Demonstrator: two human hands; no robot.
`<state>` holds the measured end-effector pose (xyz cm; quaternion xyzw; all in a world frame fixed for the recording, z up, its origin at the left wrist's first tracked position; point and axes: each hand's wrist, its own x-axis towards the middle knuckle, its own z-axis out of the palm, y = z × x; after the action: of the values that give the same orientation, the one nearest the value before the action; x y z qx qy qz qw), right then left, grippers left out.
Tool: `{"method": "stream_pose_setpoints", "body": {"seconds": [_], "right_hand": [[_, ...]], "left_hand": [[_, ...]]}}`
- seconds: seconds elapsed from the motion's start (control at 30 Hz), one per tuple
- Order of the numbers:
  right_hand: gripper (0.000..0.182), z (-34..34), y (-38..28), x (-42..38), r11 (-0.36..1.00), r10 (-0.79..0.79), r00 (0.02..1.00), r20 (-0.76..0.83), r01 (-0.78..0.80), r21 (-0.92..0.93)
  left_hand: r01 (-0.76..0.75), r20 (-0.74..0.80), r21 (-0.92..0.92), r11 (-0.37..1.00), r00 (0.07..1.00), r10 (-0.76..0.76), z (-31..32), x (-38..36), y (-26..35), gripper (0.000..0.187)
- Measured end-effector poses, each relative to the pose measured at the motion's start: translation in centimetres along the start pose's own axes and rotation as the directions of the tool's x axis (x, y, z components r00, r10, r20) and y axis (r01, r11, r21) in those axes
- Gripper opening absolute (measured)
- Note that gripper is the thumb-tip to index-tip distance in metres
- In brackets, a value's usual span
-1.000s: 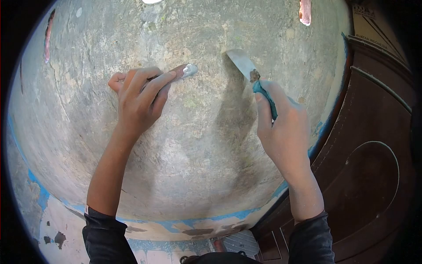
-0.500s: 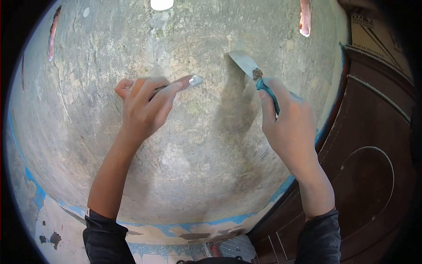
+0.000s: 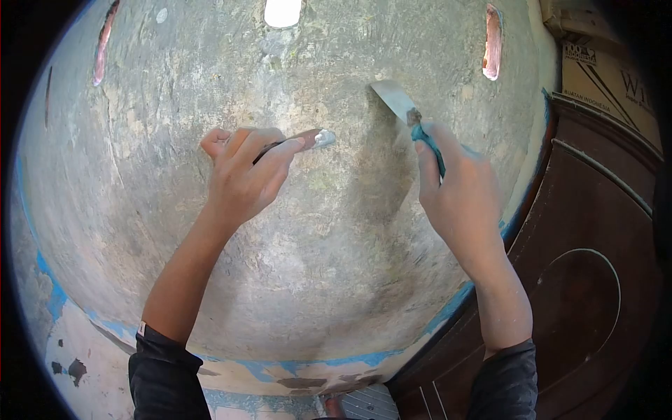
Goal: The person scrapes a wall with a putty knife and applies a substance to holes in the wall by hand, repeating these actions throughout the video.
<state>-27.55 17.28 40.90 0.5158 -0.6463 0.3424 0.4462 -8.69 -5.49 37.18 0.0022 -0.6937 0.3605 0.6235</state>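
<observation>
- Since the earlier frames both hands sit a little further right and lower in the view, and the slots at the top of the wall show more fully; the grips have not changed.
- The left hand (image 3: 245, 178) is closed around a small scraper (image 3: 308, 138), its fingers wrapped over the handle. The reddish-brown blade carries a dab of pale grey putty at its tip, which lies against the wall (image 3: 315, 266).
- The right hand (image 3: 458, 199) is clamped on the teal handle of a putty knife (image 3: 399, 103). Its flat, dull metal blade is wide and tapers toward the handle, and its far edge touches the wall, up and to the right of the scraper's tip.
- The two tools are near each other but apart.
- The wall is rough, mottled grey-beige plaster with scratch marks and pale patches. A chipped blue band runs along its lower edge.
- Four narrow slots open near the top of the wall: two on the left, one bright one (image 3: 283, 12) in the middle, and one on the right showing reddish.
- Both forearms end in dark sleeves.
- A dark brown wooden door (image 3: 595, 280) with raised curved moulding stands to the right of the wall.
- A printed cardboard box (image 3: 609, 80) shows above the door.
</observation>
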Motion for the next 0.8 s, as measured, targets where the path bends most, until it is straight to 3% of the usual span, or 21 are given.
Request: {"method": "stream_pose_setpoints", "body": {"seconds": [0.3,0.47,0.67,0.8], "right_hand": [[0.014,0.6,-2.6,-1.9,0.995,-0.092,0.993,0.073,0.089,0.033],[0.014,1.9,-4.5,-1.0,0.993,-0.116,0.993,0.033,0.115,0.032],[0.014,2.4,-6.1,-1.2,0.995,-0.068,0.998,-0.005,0.068,0.075],[0.016,3.4,-8.5,-0.7,0.995,-0.071,0.997,-0.03,0.073,0.069]], "left_hand": [[-0.004,-0.072,0.019,1.0,0.997,0.006,0.0,-0.5,0.0,0.035],[0.036,-0.124,0.052,0.998,0.992,-0.029,-1.6,-2.0,-0.2,0.033],[0.081,-0.086,0.083,0.993,0.994,-0.074,-5.6,-4.1,-3.5,0.042],[0.086,-0.082,0.104,0.991,0.994,-0.077,-7.2,-3.4,-7.1,0.038]]}}
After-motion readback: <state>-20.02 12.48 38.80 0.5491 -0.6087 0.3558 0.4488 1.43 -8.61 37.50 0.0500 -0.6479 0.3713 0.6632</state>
